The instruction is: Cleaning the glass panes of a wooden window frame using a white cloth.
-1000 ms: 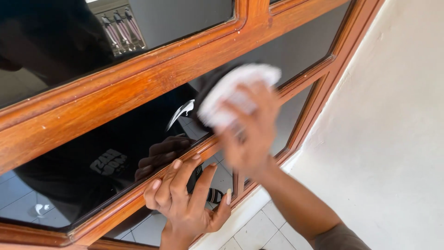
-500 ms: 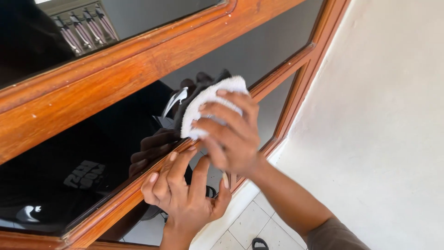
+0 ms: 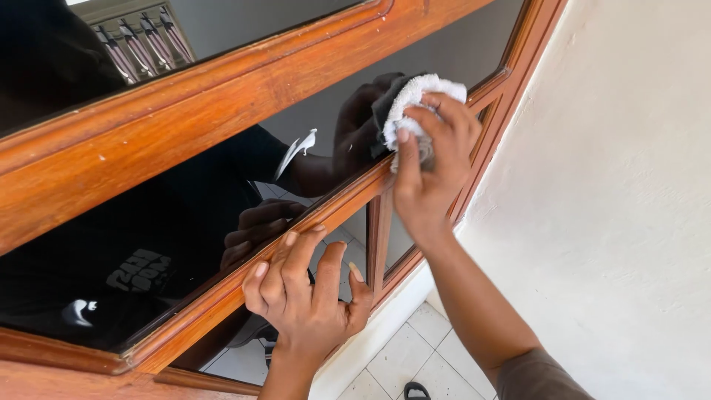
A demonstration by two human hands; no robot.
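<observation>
Right hand (image 3: 429, 167) grips a white cloth (image 3: 415, 100) against dark window glass (image 3: 222, 192); left hand (image 3: 307, 296), fingers seemingly loosely curled, rests on the wooden frame (image 3: 222, 81).

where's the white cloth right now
In the head view the white cloth is upper centre-right, pressed against the dark glass pane by the right hand, just above the wooden crossbar that the left hand rests on.
</observation>
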